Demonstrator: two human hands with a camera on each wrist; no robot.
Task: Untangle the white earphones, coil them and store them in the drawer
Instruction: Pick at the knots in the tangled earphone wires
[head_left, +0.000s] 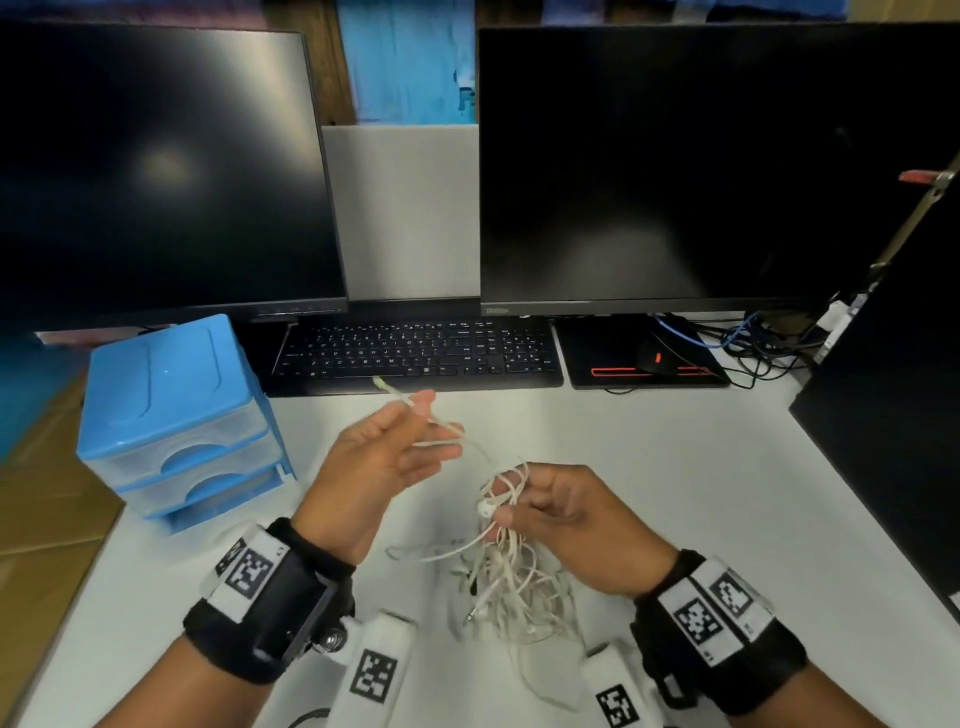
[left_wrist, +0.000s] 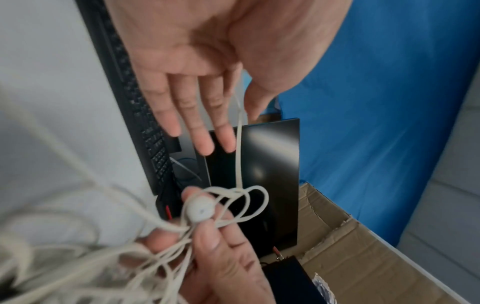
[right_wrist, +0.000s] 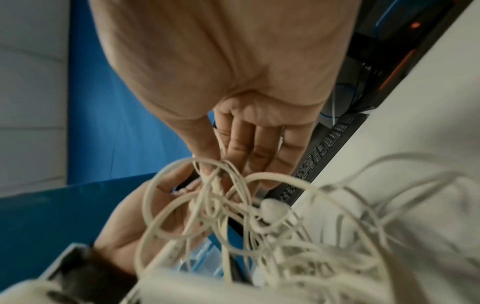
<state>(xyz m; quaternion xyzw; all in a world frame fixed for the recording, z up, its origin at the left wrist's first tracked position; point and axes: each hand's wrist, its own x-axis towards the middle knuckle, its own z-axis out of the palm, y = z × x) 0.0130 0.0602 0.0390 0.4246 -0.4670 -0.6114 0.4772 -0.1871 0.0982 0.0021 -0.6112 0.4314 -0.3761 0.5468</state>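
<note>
In the left wrist view the white earphones (left_wrist: 78, 257) smear into blur below the right hand (left_wrist: 223, 267), and the picture's lower edge cuts them off. In the right wrist view the tangle (right_wrist: 298, 246) blurs likewise, half hiding the left hand (right_wrist: 155, 216) behind it; its fingers there seem open, though that is unclear.

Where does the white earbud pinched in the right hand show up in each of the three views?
Head: earbud just right of centre, at the right hand's fingertips.
Left wrist: lower centre.
Right wrist: centre-right, blurred.
Shared landmark: black keyboard.
</note>
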